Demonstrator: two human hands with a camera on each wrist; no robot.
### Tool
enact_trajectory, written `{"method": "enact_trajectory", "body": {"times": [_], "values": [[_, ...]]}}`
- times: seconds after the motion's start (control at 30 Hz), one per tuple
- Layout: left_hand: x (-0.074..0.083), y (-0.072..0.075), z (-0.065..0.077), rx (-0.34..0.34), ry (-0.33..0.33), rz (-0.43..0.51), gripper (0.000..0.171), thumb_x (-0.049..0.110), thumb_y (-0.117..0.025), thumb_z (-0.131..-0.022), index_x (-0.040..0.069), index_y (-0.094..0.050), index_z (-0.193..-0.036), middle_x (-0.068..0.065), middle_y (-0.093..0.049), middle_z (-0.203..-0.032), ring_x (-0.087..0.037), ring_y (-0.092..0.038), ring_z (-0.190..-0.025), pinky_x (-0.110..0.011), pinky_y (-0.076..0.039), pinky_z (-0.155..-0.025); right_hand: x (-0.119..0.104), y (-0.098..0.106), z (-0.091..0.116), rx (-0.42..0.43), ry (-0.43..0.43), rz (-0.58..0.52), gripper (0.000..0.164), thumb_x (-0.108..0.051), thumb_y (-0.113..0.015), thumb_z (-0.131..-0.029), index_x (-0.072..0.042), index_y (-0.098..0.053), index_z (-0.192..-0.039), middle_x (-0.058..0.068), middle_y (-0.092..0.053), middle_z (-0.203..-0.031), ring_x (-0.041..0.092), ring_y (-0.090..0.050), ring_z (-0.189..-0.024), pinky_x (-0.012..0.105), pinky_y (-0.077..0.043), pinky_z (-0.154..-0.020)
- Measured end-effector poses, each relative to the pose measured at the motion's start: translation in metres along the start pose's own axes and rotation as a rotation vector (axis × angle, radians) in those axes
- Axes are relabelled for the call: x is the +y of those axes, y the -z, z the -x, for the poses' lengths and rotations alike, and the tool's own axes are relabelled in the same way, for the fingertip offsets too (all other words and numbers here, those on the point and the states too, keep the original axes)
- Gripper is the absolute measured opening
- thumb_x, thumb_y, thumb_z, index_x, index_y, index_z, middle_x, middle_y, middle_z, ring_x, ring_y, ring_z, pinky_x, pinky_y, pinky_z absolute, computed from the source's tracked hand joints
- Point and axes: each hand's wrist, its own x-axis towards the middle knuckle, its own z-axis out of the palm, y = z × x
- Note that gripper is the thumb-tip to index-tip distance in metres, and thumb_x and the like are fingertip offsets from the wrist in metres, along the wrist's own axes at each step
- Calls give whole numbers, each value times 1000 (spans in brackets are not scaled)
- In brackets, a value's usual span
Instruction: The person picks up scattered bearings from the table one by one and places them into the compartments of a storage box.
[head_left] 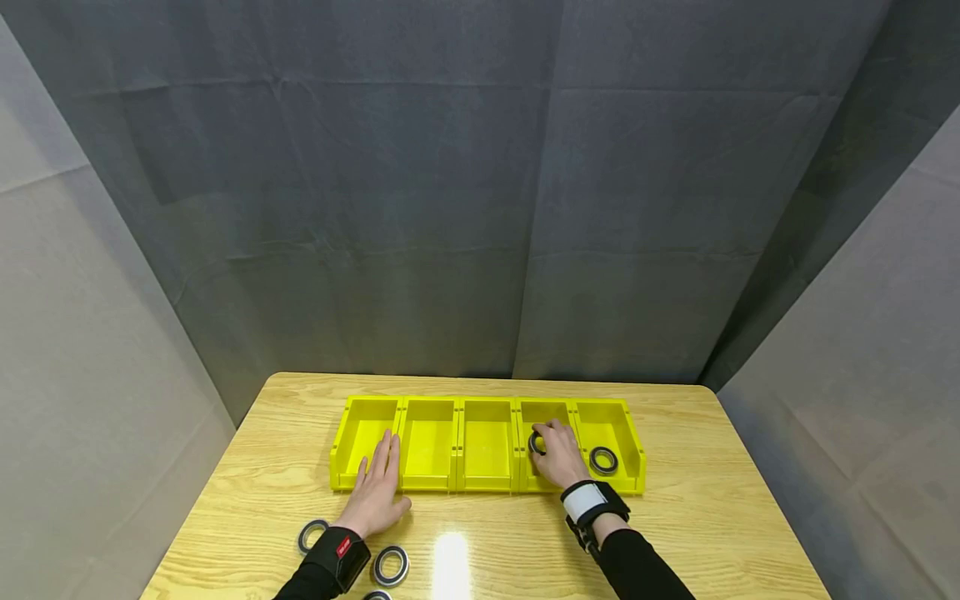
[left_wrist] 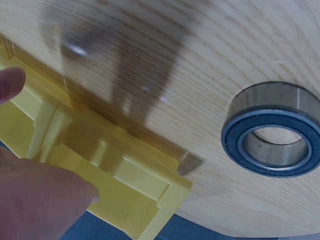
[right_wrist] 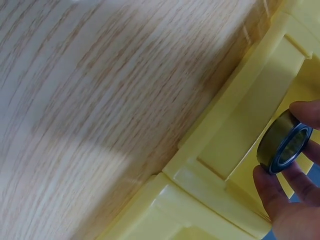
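Dark grey cloth [head_left: 405,208] hangs beyond the bin row, paler cloth [head_left: 82,300] closes off the sides, and a wood-grain table [head_left: 712,517] runs under it all; now eyes on that yellow bin row [head_left: 487,454], five compartments from left to right. Look at the right hand [head_left: 558,462]! Thumb and fingers pinch the held bearing [right_wrist: 273,141] at the bin row's second compartment from the right, inside its walls as the head view has it. And here's the relation that counts: ring tipped well off flat, its hole facing partly sideways, bin floor beneath; whether its lower edge touches that floor, I cannot tell. Right hand all over this one, then, the left well away along the bin row. One compartment further right, the bin-row bearing [head_left: 604,471] lies near the front wall. Over to the left hand [head_left: 375,504]: fingers extended, nothing in its grasp, reaching over the front of the bin row's leftmost compartment, contact unclear. Down in front of the bin row's left end, three more: the wrist-side bearing [head_left: 302,537], the middle bearing [head_left: 391,581] and the lowest bearing [head_left: 377,595], that last one cut by the frame. Hands well apart!
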Motion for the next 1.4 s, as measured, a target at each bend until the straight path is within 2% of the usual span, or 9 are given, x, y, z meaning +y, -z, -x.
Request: {"method": "enact_trajectory", "body": {"times": [0.2,0.37,0.5,0.8,1.0,1.1,1.33,1.4], "values": [[1,0,1,7,6,0,105,10,-76,-80,-4,-10,-159,-26,-5,-168,-48,-17,-152,-70,-10,-121,1,-6,-1,-3,3,-15,44,-3,-80,-80,3,-69,-123,25,-65,-119,45,-60,-111,54,-54,-95],[10,8,2,-30,26,17,103,8,-76,-81,-4,-10,-159,-27,-5,-168,-47,-16,-153,-70,-9,-121,2,-10,-1,6,20,2,42,-4,-81,-79,4,-70,-119,26,-67,-116,46,-62,-106,55,-53,-94],[13,11,3,-54,50,-6,102,9,-76,-83,-3,-10,-160,-25,-4,-168,-44,-14,-155,-68,-10,-123,4,-13,-1,3,6,4,43,-4,-81,-79,4,-70,-120,26,-67,-116,46,-62,-106,56,-53,-94],[3,1,2,-10,11,5,105,9,-74,-81,-2,-6,-160,-22,-2,-169,-43,-14,-155,-68,-10,-122,4,-17,0,-6,-4,23,43,-3,-81,-78,4,-70,-118,25,-67,-112,46,-62,-104,55,-53,-93],[1,-2,2,20,-9,30,104,7,-74,-79,-3,-9,-160,-25,-4,-168,-47,-16,-153,-70,-9,-120,3,-16,0,-31,-2,32,41,-2,-80,-79,5,-70,-119,25,-67,-113,44,-63,-106,56,-51,-96],[1,-2,1,8,3,-1,103,9,-75,-81,-3,-9,-160,-25,-4,-168,-46,-16,-153,-68,-10,-121,3,-15,2,-39,3,35,41,-1,-80,-79,5,-70,-118,25,-68,-112,43,-63,-105,56,-50,-97],[7,5,1,-6,-4,31,104,8,-75,-81,-5,-9,-159,-27,-4,-167,-49,-16,-152,-72,-9,-120,1,-15,3,-55,-2,44,39,-1,-80,-78,5,-71,-116,23,-68,-109,40,-63,-104,56,-50,-98],[10,7,2,-14,11,23,103,8,-76,-81,-5,-10,-159,-27,-4,-168,-48,-16,-153,-71,-9,-121,1,-15,3,-60,-6,48,39,-1,-80,-78,4,-71,-116,22,-68,-109,40,-64,-104,55,-50,-98]]}}
